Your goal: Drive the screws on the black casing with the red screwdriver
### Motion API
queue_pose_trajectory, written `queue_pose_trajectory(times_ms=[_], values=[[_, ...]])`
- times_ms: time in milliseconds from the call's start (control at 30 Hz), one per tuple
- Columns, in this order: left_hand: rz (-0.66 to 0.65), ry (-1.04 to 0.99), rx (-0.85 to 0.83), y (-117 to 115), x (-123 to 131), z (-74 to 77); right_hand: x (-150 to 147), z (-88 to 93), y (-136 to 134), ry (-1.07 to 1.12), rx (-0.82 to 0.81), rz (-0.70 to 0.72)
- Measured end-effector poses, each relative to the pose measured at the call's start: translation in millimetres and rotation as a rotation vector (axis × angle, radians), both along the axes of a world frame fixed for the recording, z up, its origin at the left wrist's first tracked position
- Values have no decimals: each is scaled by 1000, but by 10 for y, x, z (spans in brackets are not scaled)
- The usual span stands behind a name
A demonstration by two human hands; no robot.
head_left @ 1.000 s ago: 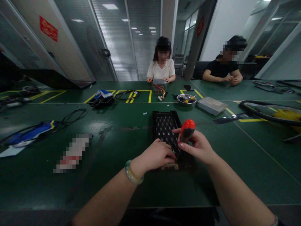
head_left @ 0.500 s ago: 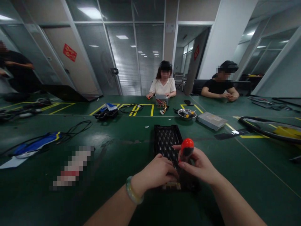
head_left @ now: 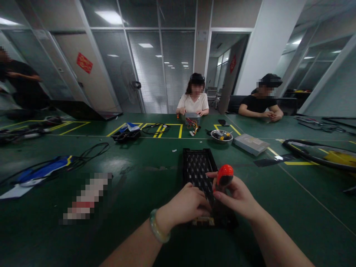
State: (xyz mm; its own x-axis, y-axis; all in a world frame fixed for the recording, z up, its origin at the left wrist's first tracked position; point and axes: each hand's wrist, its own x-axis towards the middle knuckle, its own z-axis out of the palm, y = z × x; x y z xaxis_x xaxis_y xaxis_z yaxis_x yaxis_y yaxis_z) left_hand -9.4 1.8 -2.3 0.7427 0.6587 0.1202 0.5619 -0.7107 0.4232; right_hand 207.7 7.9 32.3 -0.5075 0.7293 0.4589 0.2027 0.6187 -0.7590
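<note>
Through the head camera I look down at my two bare hands over a green table (head_left: 144, 200). A black, open-topped case (head_left: 196, 168) with a studded floor lies flat near the middle of the table, its near end in front of me. My right hand (head_left: 235, 194) is closed around a red-and-black tool handle (head_left: 226, 175), its rounded red end facing up toward me, above the case's right side. The lower part of the tool is hard to make out. My left hand (head_left: 191, 205), a pale green bangle (head_left: 159, 226) at its wrist, reaches over the case's near end with fingers curled downward; I cannot tell whether they grip anything, because the fingertips are hidden.

Beyond the case, slightly to the right, stands a shiny metal bowl (head_left: 221, 141) holding small dark and yellow pieces, and just right of it a flat grey metal box (head_left: 251, 144). Across the table, a person in a white top (head_left: 193, 104) has both hands at a grey box with coloured wires (head_left: 193, 116). Farther right, a person in black (head_left: 260, 105) sits with hands together.
</note>
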Motion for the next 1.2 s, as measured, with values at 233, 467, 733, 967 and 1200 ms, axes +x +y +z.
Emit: queue_pose_trajectory(times_ms=[233,467,733,967,1200], values=[[17,11,-16,3,-1,-7,-2,30,-16,-24,-9,45],[11,-6,-8,-2,-8,16,-18,33,-10,43,-157,56],[3,-13,-16,-5,-9,24,34,80,-13,13,-90,116],[21,-78,-33,48,-93,61,35,66,1,-7,-55,135],[-27,-57,-48,43,-72,16,2,50,16,-7,-91,112]])
